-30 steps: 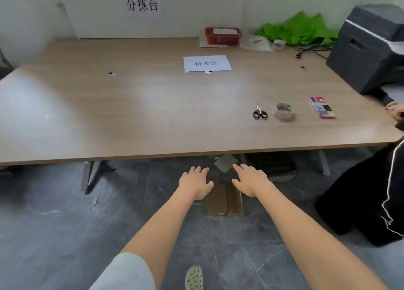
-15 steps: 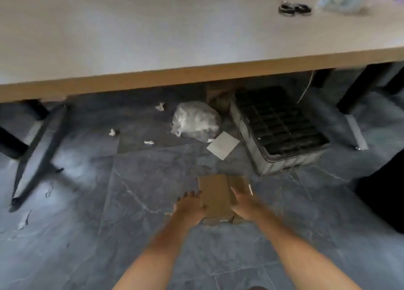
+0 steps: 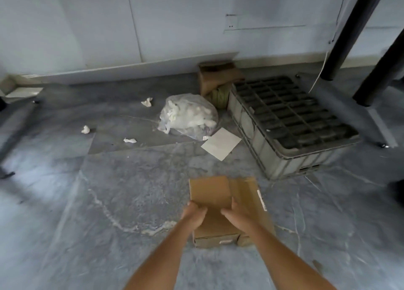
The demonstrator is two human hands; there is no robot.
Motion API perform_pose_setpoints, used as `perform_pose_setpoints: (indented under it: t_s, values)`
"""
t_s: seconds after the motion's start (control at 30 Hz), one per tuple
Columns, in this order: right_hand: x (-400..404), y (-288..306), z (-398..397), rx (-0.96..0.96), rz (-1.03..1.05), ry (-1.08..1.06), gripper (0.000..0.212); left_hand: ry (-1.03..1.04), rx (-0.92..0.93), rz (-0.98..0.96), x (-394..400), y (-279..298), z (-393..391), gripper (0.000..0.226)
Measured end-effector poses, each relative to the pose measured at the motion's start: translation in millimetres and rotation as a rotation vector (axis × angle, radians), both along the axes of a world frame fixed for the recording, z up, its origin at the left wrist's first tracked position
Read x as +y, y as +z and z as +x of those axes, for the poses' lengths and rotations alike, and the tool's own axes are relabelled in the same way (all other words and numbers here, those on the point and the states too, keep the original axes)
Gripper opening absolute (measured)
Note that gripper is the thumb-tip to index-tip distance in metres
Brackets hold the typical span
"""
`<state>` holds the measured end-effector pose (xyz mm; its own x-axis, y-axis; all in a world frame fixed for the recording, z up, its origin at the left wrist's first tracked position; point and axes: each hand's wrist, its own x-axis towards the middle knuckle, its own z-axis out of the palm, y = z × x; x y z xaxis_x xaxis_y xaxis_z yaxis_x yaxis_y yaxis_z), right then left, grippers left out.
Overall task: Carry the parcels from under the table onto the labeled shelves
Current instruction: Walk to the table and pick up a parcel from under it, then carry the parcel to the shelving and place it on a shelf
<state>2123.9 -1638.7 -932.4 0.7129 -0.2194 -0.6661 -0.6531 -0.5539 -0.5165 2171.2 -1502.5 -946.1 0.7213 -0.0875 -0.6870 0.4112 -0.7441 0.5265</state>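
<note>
Two bare forearms reach up from the bottom edge toward mid-frame, converging. The left hand [image 3: 195, 215] and right hand [image 3: 236, 216] sit close together, fingers curled downward, each grip closed.

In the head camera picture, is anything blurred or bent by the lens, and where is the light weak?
Head view: the edges smear, most at the table legs and the left floor; the wide lens bends the wall base into a curve. Light is dim and bluish under the table, brighter on the plastic bag. The cardboard parcel and both hands look fairly sharp.
</note>
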Motion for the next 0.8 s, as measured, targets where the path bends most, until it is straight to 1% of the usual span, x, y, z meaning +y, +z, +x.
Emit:
perform_pose_setpoints:
  t_s: [0.1, 0.2, 0.37, 0.43, 0.53, 0.63, 0.67, 0.73, 0.8]
  values:
    - [2.2, 23.4, -0.7, -0.024, -0.011, -0.03, 0.076, 0.076, -0.003, -0.038, 3.5, 19.1, 0.0, 0.055]
    - [7.1, 72.7, -3.8, -0.054, 0.013, -0.044, 0.071, 0.114, -0.018, -0.072, 16.0, 65.5, -5.7, 0.051]
    - [26.4, 180.3, -15.1, -0.061, 0.087, -0.05, 0.063, 0.225, -0.01, -0.141, 40.3, 177.8, -24.1, 0.058]
    - [36.6, 231.3, -22.2, -0.054, 0.067, -0.028, 0.059, 0.27, 0.014, -0.166, 54.6, 232.5, -36.1, 0.054]
    - [64.6, 313.1, -37.4, -0.03, 0.067, 0.061, 0.062, 0.346, 0.022, -0.195, 86.2, 312.6, -56.6, 0.047]
    - [105.8, 391.1, -48.0, -0.014, 0.063, 0.154, 0.062, 0.394, 0.031, -0.134, 128.1, 391.8, -80.8, 0.054]
    - [121.2, 415.7, -50.0, -0.011, 0.066, 0.196, 0.057, 0.417, 0.036, -0.118, 144.7, 414.7, -89.2, 0.056]
    - [155.1, 460.9, -54.2, -0.014, 0.079, 0.303, 0.039, 0.482, 0.05, -0.103, 180.6, 458.8, -106.9, 0.061]
    - [191.4, 496.5, -56.6, -0.028, 0.066, 0.405, 0.036, 0.56, 0.064, -0.073, 219.6, 495.0, -123.6, 0.065]
